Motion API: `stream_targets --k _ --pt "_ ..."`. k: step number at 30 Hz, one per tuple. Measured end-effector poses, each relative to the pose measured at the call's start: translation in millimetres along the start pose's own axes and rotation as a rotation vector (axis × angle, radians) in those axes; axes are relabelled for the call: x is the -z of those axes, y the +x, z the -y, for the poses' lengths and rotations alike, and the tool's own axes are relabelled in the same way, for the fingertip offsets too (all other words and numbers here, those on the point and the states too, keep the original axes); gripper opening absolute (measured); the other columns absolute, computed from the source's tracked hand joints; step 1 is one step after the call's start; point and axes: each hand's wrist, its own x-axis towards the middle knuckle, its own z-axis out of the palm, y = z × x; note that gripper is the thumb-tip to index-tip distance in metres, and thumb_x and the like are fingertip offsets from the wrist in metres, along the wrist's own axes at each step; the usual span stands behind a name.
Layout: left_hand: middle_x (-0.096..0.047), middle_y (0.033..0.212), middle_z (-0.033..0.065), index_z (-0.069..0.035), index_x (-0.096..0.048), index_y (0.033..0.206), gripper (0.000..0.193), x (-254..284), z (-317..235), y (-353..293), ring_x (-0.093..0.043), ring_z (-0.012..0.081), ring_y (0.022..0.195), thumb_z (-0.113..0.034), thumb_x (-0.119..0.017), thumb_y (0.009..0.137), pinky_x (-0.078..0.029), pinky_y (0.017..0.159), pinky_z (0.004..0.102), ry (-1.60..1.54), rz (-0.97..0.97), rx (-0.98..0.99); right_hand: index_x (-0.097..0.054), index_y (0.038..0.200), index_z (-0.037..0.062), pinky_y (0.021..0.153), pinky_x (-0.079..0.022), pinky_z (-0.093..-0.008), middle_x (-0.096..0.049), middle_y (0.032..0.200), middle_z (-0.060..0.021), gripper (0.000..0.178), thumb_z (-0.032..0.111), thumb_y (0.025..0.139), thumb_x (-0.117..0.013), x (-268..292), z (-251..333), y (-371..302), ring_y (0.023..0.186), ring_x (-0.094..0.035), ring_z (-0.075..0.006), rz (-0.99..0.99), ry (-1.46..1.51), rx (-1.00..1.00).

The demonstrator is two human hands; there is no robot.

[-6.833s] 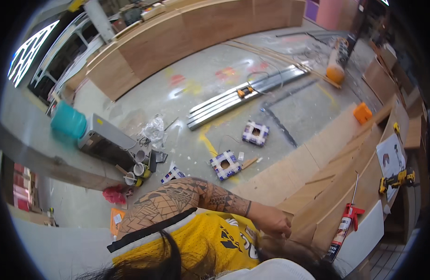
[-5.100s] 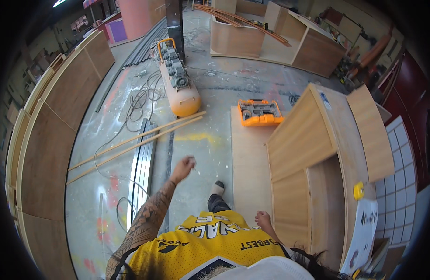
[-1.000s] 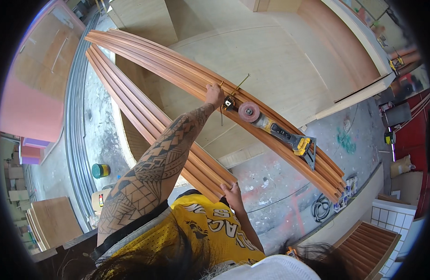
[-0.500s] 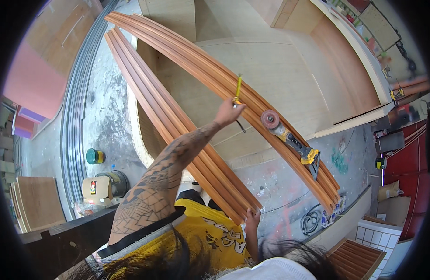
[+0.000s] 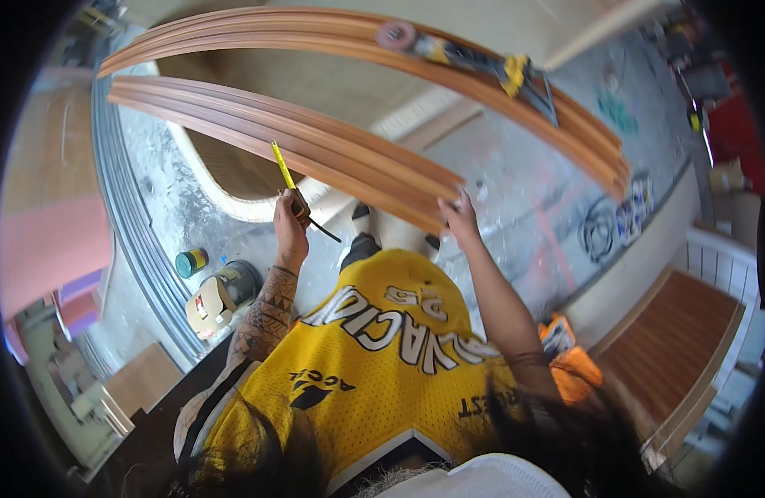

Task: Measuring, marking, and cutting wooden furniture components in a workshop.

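Your left hand [image 5: 290, 230] gripped tape measure [image 5: 299, 206], yellow blade [image 5: 283, 166] jutting ahead; right hand [image 5: 459, 218] pinched near end of ribbed panel [image 5: 316, 148], likely steadying it. Grinder [image 5: 457, 55] lay beyond right hand on second panel [image 5: 337, 35].

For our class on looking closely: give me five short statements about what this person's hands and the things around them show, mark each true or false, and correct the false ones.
1. The left hand holds a tape measure. True.
2. The tape's yellow blade is fully wound in. False: a length of it sticks out.
3. The disc tool lies on the farther wooden strips. True.
4. The right hand is on the disc tool. False: it touches the end of the nearer wooden strips.
5. A green tub is on the floor. True.
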Motion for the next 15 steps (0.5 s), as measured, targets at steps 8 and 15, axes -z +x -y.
stream_targets --k 8,15 --pt "-0.055 0.083 -0.0024 -0.012 -0.060 0.107 0.032 -59.6 39.4 -103.5 -0.050 0.0061 0.068 -0.044 -0.059 0.106 -0.043 0.058 0.0237 0.240 0.147 -0.030 -0.038 0.160 -0.0035 0.098 -0.056 -0.0365 -0.075 0.121 -0.0198 0.098 0.038 0.086 -0.088 43.0 -120.9 -51.8 0.113 -0.072 -0.0265 0.300 -0.295 -0.186" --pt "-0.055 0.086 -0.0025 -0.008 -0.057 0.111 0.028 -63.0 37.0 -133.7 -0.050 0.0052 0.072 -0.035 -0.063 0.106 -0.042 0.062 0.0232 0.273 0.150 -0.092 -0.060 0.142 -0.0013 0.087 -0.057 -0.0357 -0.077 0.114 -0.0216 0.062 0.041 0.098 -0.073 58.9 -90.4 -116.9 0.098 -0.075 -0.0268 0.413 -0.732 -0.106"
